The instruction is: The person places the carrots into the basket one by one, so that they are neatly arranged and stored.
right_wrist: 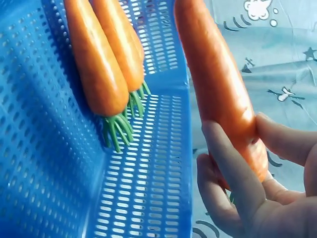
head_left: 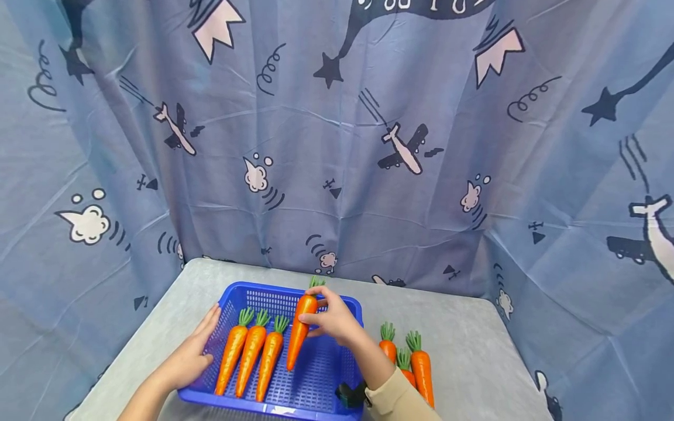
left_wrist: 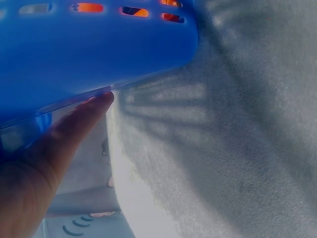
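Note:
A blue plastic basket point(head_left: 295, 287) with slotted walls stands on the table. Three orange carrots point(head_left: 252, 359) with green tops lie side by side in its left half. Above the basket's middle, my right hand point(head_left: 332, 318) grips another carrot point(head_left: 299, 330) near its thick upper end, the tip pointing down toward the basket floor. In the right wrist view the fingers and thumb wrap this carrot point(right_wrist: 218, 74). My left hand point(head_left: 192, 358) rests along the left rim with its fingers stretched out. A straight digit point(left_wrist: 81, 116) touches the basket's edge in the left wrist view.
To the right of the basket, three more carrots point(head_left: 421, 368) lie on the light grey table point(head_left: 474, 351), partly hidden by the right forearm. A blue patterned curtain point(head_left: 337, 146) hangs behind the table and along both sides.

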Available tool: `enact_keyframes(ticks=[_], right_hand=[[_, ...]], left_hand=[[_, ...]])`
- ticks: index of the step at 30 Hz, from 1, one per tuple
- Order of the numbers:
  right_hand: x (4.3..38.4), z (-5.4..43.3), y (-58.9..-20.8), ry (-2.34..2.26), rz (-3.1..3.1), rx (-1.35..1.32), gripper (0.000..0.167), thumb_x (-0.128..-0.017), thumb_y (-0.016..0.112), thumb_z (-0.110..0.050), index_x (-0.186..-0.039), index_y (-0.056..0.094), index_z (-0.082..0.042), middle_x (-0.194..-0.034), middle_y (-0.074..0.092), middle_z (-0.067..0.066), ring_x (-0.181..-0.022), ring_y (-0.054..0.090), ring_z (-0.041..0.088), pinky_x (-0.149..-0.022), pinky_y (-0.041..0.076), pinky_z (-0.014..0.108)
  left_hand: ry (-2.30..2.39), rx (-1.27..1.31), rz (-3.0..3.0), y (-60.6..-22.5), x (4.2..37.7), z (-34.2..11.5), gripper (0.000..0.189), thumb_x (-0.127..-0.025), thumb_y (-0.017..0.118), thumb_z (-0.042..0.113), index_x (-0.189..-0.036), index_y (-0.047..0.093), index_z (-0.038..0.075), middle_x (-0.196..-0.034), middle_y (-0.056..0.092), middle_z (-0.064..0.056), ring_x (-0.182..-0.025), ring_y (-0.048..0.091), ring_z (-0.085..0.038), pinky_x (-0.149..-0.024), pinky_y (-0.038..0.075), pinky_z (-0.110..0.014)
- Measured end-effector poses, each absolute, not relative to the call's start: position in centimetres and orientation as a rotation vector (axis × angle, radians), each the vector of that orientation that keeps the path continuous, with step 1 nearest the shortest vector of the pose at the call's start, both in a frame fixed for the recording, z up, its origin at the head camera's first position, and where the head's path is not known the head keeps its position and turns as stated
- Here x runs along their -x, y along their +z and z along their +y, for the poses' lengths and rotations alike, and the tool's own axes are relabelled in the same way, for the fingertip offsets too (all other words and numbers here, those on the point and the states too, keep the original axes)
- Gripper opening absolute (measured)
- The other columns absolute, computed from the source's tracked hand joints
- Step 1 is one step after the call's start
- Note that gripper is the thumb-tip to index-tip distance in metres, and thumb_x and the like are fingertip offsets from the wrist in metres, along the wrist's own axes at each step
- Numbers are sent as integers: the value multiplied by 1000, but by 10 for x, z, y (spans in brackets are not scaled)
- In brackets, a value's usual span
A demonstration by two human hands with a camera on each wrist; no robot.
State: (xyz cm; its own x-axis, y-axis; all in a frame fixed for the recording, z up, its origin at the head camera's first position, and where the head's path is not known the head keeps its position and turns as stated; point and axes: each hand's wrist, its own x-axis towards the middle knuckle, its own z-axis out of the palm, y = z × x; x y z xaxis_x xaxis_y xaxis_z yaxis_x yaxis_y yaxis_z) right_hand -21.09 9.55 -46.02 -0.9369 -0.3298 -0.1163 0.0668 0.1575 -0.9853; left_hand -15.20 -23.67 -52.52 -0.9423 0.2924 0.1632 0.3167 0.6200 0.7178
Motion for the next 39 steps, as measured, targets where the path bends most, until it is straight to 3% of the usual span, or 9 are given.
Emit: enact_keyframes(ticks=[26,39], right_hand=[[208,60,-494,-1604,2176,180,50,-81,76,8,-125,56,-4,-101,59,19,-81,70,32,-66,60,57],[209,52,-502,-1493,2132,41,46,-80,74,13,-119,56,-2,-101,58,19,-78,71,34,-65,61,53]], left_hand=[[-1267,528,-2808,-524,153,-235,95,-73,56,-15,-159,17,-4,-168,6,-25,-149,12,-55,-101,-1,6],[-1262,523,-2820,-525,154,-236,95,-74,56,-15,-160,17,-3,-168,6,-24,-150,12,-54,-100,-1,6]])
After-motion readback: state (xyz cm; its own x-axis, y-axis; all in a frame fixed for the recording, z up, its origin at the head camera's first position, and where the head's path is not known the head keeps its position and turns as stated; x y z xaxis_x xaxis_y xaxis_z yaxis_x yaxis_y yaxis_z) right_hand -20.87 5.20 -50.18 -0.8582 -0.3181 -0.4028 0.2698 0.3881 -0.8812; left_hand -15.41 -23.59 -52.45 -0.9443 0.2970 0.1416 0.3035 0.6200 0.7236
